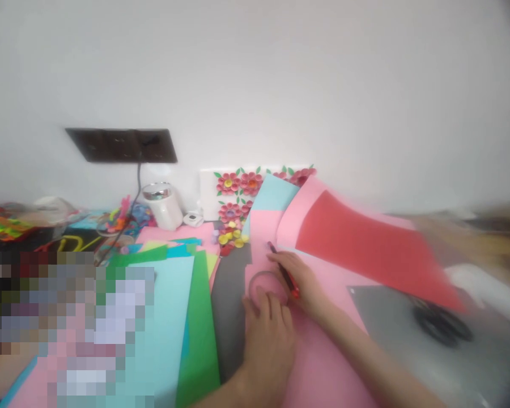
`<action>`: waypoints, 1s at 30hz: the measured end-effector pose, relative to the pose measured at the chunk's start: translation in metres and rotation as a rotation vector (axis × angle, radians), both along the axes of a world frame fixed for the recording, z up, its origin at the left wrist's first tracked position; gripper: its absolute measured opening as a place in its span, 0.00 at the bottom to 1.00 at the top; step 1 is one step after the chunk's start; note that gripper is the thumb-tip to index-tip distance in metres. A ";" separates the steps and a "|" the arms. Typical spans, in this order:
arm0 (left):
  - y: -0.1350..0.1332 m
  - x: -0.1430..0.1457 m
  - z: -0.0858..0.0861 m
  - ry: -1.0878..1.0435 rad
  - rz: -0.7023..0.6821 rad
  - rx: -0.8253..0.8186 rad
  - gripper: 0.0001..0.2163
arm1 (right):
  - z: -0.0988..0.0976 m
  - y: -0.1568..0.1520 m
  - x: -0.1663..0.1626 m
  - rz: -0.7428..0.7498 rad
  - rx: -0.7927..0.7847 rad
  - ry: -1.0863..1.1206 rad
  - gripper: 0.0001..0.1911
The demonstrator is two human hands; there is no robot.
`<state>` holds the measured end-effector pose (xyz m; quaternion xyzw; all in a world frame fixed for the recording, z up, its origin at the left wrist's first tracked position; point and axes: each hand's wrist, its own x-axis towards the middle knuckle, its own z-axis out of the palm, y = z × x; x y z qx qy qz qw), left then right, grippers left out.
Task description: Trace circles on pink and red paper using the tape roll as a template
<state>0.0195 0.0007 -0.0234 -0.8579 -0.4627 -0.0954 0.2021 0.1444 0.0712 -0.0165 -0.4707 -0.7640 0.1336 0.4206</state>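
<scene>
My left hand (267, 334) lies flat on a pink paper sheet (318, 362), its fingers stretched out against a round ring, perhaps a tape roll (267, 284). My right hand (300, 277) is closed round a red pen (283, 271) whose tip rests on the pink paper just beyond the ring. The picture is blurred by motion.
Green, light blue and dark grey paper sheets (195, 317) overlap to the left. A red sheet (365, 249) curls up on the right above a grey mat (408, 340) with black scissors (442, 326). A white cup (164, 205), paper-flower card (238, 192) and wall socket (121, 144) stand behind.
</scene>
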 end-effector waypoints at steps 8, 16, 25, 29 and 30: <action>-0.004 0.000 0.003 0.023 0.012 -0.058 0.13 | 0.003 0.003 0.006 0.050 -0.091 -0.189 0.19; -0.005 0.001 0.005 0.073 0.031 -0.079 0.13 | -0.003 0.002 0.011 -0.021 -0.026 -0.358 0.24; -0.013 0.000 0.005 0.136 0.012 -0.073 0.14 | 0.000 0.010 0.018 -0.137 0.045 -0.677 0.13; -0.015 0.000 0.005 0.139 0.022 -0.080 0.14 | -0.001 0.013 0.019 -0.107 -0.032 -0.592 0.17; -0.016 0.000 0.005 0.134 0.021 -0.080 0.14 | -0.002 0.014 0.019 -0.104 -0.049 -0.570 0.18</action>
